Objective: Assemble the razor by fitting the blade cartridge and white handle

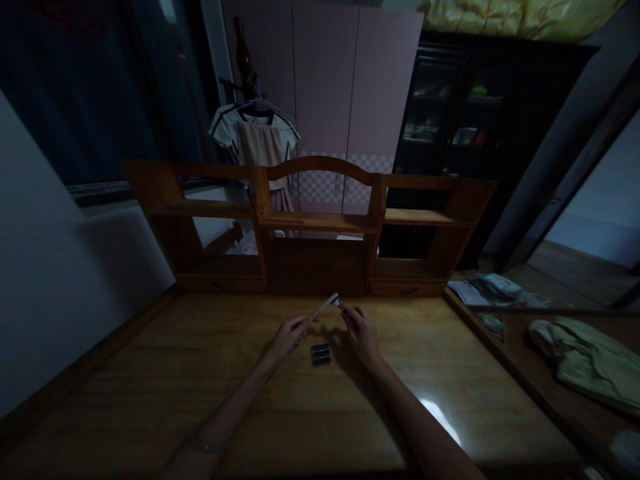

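Near the middle of the wooden desk point(200, 373), my left hand point(293, 333) pinches the lower end of a thin, light-coloured strip point(325, 306) that slants up to the right. My right hand point(359, 327) is closed on the handle of a small razor-like tool point(337, 303), whose pale head meets the upper end of the strip. Both hands are raised a little over the desk. Below and between them lies a small clear pack with several dark pieces point(321, 355). The dim light hides fine detail.
A wooden shelf unit point(320, 220) runs along the desk's back edge. Clothes point(263, 137) hang behind it, before a pink wardrobe point(325, 80). A dark cabinet point(465, 120) stands at the back right. On a lower surface at right lie green cloth point(590, 360) and papers point(470, 292).
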Available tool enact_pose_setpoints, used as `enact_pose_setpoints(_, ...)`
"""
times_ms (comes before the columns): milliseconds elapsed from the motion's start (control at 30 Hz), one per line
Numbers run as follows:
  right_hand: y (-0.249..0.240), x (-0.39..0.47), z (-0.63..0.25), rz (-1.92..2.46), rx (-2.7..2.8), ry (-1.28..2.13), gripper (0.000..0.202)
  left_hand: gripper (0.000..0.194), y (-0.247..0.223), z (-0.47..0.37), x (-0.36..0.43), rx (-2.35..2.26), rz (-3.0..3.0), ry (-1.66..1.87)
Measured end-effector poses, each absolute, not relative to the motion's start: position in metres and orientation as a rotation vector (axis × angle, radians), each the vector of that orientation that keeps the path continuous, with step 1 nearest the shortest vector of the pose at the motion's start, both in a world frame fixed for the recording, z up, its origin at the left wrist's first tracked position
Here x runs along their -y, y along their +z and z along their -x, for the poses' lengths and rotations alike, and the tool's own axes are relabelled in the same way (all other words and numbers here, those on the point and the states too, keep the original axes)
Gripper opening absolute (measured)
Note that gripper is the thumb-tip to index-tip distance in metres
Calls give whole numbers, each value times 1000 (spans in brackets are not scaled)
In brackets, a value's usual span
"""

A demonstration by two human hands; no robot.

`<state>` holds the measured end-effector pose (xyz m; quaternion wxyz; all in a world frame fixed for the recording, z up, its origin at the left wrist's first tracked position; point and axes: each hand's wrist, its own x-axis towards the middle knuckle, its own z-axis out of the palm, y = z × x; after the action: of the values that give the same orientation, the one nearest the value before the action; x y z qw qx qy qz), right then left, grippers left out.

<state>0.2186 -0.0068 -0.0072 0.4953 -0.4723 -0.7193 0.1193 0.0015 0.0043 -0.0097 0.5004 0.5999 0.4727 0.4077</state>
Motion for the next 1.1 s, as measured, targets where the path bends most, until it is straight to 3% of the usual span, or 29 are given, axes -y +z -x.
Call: enact_pose_setpoints(1100,-6,7,-221,1177,1748,240,33,58,-12,-2,-5,-1156,-1448,972)
